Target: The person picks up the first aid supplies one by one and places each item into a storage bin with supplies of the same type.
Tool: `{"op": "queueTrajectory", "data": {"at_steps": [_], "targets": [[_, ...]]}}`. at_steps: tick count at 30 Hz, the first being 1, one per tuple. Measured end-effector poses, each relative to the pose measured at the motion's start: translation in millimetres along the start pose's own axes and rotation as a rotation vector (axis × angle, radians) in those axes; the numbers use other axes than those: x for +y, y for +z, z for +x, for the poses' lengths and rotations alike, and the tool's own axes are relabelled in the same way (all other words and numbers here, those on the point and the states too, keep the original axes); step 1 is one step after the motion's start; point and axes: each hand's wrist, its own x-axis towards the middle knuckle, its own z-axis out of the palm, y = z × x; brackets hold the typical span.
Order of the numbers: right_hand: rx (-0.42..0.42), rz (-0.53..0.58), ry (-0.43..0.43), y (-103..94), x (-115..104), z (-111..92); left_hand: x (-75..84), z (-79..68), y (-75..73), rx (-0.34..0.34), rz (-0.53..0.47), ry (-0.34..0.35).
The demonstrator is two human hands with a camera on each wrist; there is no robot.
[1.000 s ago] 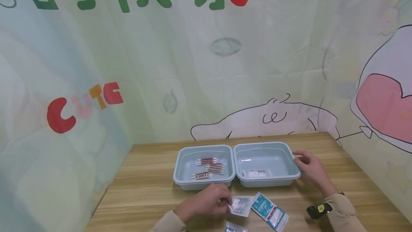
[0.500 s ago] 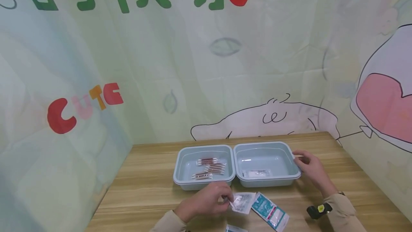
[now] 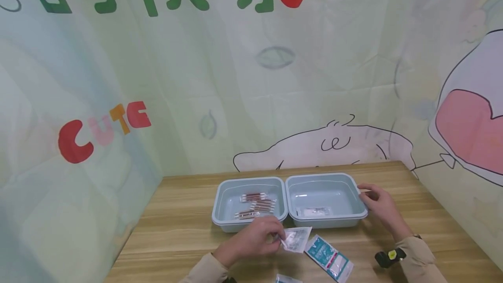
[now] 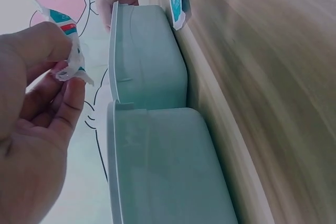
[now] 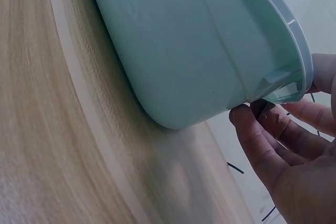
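My left hand (image 3: 255, 237) pinches a small packet (image 3: 296, 239) by its near edge, in front of the two light-blue plastic trays. In the left wrist view the packet (image 4: 70, 32) has teal and red print and a crumpled white edge between thumb and fingers. My right hand (image 3: 381, 208) grips the right end of the right tray (image 3: 330, 222); the right wrist view has its fingers (image 5: 257, 140) under the rim. A flat clear packet (image 3: 314, 211) lies inside that tray. Several brown swabs with white tips (image 3: 262, 204) lie in the left tray (image 3: 232, 189).
A teal-and-white packet (image 3: 329, 257) lies on the wooden table (image 3: 177, 226), in front of the right tray. Another packet (image 3: 288, 279) is cut off at the bottom edge. A printed cloth backdrop (image 3: 196, 99) stands behind the table.
My left hand has risen slightly toward the trays with the packet, which now sits higher and apart from the teal-and-white one. My right hand stays on the right tray.
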Motion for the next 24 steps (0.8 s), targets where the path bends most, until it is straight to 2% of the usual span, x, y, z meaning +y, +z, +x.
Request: {"op": "queueTrajectory", "data": {"at_steps": [6,9,14,21,24], "targets": [[0.002,0.001,0.002,0.2,0,0,-4.0,4.6,-0.1,0.052,0.010,0.029],[0.001,0.002,-0.004,0.4,0,0,-4.9,7.8,-1.5,0.068,0.005,0.009],[0.003,-0.002,0.002,0.1,1,0,-8.3,13.6,-3.1,0.075,-0.032,-0.064],[0.001,-0.006,0.018,1.3,1,0,-16.6,19.2,-2.7,0.127,-0.006,-0.045],[0.006,-0.003,0.019,1.4,2,0,-17.3,21.2,-2.1,0.136,-0.025,-0.064]]}}
